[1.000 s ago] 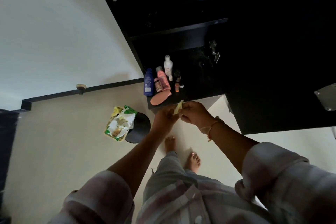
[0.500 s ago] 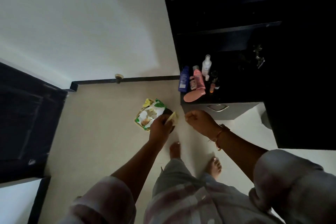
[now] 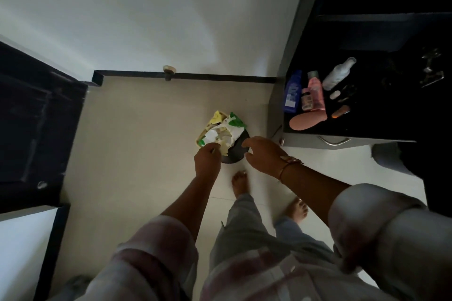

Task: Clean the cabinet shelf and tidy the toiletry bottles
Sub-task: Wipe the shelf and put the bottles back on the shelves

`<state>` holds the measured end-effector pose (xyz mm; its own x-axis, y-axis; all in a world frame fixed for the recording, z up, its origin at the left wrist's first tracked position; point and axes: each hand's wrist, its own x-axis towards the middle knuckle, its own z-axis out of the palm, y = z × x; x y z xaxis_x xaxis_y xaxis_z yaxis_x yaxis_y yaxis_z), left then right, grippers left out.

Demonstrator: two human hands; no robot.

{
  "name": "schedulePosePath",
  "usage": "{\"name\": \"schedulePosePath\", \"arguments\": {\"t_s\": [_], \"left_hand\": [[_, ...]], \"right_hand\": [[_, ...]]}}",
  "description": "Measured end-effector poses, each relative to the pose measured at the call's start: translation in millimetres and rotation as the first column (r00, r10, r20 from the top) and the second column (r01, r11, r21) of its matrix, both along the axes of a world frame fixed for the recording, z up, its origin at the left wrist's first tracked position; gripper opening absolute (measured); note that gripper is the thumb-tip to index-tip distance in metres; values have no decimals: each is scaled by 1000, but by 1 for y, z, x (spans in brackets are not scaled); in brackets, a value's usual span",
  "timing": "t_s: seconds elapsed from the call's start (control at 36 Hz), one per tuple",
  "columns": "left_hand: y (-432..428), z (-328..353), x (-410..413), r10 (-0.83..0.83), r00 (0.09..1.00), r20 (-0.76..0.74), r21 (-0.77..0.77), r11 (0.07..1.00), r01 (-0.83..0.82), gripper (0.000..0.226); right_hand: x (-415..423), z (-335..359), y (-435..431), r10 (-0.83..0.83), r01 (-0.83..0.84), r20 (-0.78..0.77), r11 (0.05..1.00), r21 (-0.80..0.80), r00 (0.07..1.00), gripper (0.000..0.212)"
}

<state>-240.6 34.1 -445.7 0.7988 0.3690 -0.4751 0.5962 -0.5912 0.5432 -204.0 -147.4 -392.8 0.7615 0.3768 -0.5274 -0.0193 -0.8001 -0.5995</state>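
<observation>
The toiletry bottles stand at the left end of the black cabinet shelf (image 3: 381,120): a blue bottle (image 3: 292,91), a pink bottle (image 3: 316,91), a white bottle (image 3: 338,73) and a pink tube (image 3: 308,120) lying flat at the front edge. Both hands are down to the left of the shelf, over a small black bin (image 3: 236,153) on the floor. My left hand (image 3: 207,162) pinches a pale yellow scrap (image 3: 223,151) at the bin's rim. My right hand (image 3: 264,154) hovers over the bin with fingers apart, holding nothing.
Crumpled green, white and yellow wrappers (image 3: 220,129) pile out of the bin. A grey drawer with a metal handle (image 3: 333,140) sits under the shelf. A dark door (image 3: 36,117) stands at the left, a door stopper (image 3: 169,69) on the skirting. My bare feet (image 3: 241,182) are just behind the bin.
My view swung left and down, away from the shelf. My left hand carried the scrap down to the bin. My right hand let go of it and followed, opening over the bin.
</observation>
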Motion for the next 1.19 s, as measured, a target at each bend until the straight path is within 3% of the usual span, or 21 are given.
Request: {"name": "schedulePosePath", "arguments": {"t_s": [0.08, 0.19, 0.5, 0.78, 0.97, 1.19], "left_hand": [[18, -17, 20, 0, 1000, -20, -22, 1000, 0, 26], [36, -48, 46, 75, 990, -122, -172, 980, -96, 30], [53, -142, 100, -37, 935, -353, -296, 952, -74, 48], [41, -179, 124, -196, 885, -422, -228, 968, 106, 56], [35, -179, 126, -333, 851, -406, -145, 943, 299, 46], [31, -158, 115, -267, 892, -365, -94, 964, 250, 47]], "right_hand": [[12, -14, 21, 39, -39, -12, 997, -62, 999, 37], [24, -39, 41, 75, -79, -30, 988, -135, 997, 38], [46, -99, 60, 33, -52, -89, 973, -223, 996, 42], [58, -123, 54, 43, -69, -99, 960, -270, 994, 43], [64, -126, 53, 28, -53, -97, 964, -259, 995, 43], [61, -114, 48, 25, -41, -70, 970, -241, 997, 43]]}}
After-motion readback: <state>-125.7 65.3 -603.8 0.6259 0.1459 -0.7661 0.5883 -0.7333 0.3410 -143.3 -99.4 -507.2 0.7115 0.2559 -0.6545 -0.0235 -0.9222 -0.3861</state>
